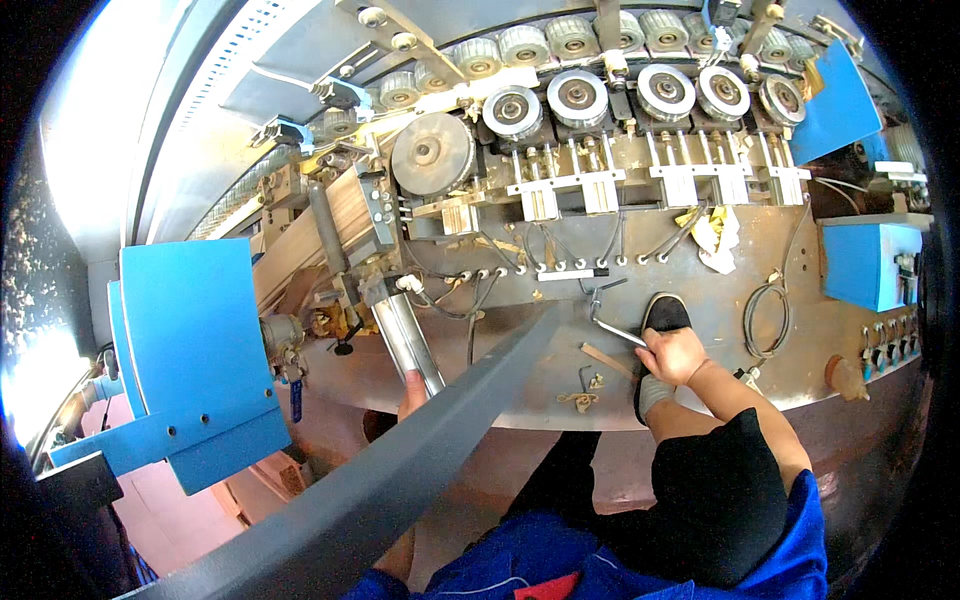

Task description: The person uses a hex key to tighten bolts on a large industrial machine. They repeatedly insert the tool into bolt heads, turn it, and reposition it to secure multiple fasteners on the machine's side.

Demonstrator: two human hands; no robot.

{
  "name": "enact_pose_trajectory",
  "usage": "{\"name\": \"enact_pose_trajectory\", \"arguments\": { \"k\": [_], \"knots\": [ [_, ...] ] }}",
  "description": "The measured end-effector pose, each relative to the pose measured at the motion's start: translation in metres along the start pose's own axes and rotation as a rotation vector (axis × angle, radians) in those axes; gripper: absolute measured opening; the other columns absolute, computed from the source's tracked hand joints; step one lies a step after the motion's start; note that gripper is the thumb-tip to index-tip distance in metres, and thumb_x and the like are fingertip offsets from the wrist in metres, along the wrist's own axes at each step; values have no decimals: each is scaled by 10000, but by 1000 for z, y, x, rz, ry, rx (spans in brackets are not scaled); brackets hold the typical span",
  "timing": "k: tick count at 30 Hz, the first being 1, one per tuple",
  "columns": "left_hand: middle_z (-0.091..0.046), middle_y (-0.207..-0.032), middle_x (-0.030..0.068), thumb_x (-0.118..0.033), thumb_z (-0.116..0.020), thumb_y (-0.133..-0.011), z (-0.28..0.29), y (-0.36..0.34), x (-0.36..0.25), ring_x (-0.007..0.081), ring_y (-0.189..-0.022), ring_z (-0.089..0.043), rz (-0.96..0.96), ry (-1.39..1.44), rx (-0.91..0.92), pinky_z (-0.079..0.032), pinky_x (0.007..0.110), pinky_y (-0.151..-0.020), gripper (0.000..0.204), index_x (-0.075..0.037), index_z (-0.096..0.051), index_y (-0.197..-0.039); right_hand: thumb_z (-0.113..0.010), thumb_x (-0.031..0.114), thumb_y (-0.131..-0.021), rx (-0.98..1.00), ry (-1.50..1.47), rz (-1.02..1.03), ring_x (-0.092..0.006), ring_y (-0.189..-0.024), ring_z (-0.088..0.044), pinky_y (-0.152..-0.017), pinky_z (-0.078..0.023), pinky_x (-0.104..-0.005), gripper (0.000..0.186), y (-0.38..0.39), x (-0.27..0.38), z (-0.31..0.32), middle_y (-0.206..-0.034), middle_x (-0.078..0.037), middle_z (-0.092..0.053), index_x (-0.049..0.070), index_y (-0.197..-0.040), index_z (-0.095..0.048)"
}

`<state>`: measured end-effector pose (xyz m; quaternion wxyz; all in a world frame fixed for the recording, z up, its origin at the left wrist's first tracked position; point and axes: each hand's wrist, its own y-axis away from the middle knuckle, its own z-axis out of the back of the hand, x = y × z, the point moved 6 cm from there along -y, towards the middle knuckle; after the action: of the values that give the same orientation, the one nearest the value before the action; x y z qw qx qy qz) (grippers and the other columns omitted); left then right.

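Note:
My right hand [672, 356] is closed around the near end of a slim silver bar tool [618, 331], just above the metal machine plate. Beyond the tool's far end is a thin dark bent rod [597, 297], like a hex key; whether the two are joined I cannot tell. My left hand [411, 394] is at the lower end of a shiny metal cylinder [402, 335], one digit lying along it. A grey beam [400, 475] hides most of that hand. My dark shoe [665, 312] rests on the plate beside my right hand.
Pulley-like wheels [577, 97] line the machine's far side above metal blocks. Cables plug in along the plate [690, 290]. A coiled cable [767, 322], a crumpled yellow-white cloth [715, 240] and wood scraps [607, 360] lie there. Blue housings [190, 330] flank the left.

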<state>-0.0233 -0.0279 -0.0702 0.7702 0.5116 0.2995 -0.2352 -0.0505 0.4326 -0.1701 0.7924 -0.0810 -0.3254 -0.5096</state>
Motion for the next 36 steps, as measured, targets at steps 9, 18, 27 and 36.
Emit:
{"name": "enact_pose_trajectory", "arguments": {
  "k": [9, 18, 27, 36],
  "knots": [
    [-696, -1008, 166, -692, -422, -1036, 16, -26, 36, 244, -915, -673, 40, 130, 33, -532, 392, -807, 778, 19, -612, -1287, -647, 352, -952, -30, 28, -16, -379, -602, -673, -557, -529, -495, 303, 6, -4, -6, -664, -146, -672, 76, -844, -583],
    [-525, -1420, 296, -303, -745, -906, -57, 84, -166, 437, -1293, -521, -944, -896, -454, -413, 489, -1101, 704, 65, -484, -1446, -676, 337, -929, -34, -48, 47, -378, -604, -661, -571, -522, -489, 311, 3, -10, 1, -672, -145, -656, 78, -792, -573],
    [-371, -1576, 322, -287, -780, -893, -176, -44, -302, 487, -1485, -324, -1058, -1045, -124, -281, 520, -1233, 860, 115, -348, -1520, -736, 262, -865, 133, -150, 46, -387, -656, -649, -605, -514, -498, 259, -2, -25, -7, -700, -139, -638, 67, -821, -571],
    [-335, -1585, 360, -442, -757, -899, -198, -117, -322, 477, -1533, -245, -889, -1111, -132, -212, 504, -1273, 950, 152, -330, -1505, -734, 271, -865, 208, -209, 44, -411, -658, -648, -595, -506, -518, 273, -8, -28, -6, -720, -153, -636, 61, -831, -561]
  ]
}}
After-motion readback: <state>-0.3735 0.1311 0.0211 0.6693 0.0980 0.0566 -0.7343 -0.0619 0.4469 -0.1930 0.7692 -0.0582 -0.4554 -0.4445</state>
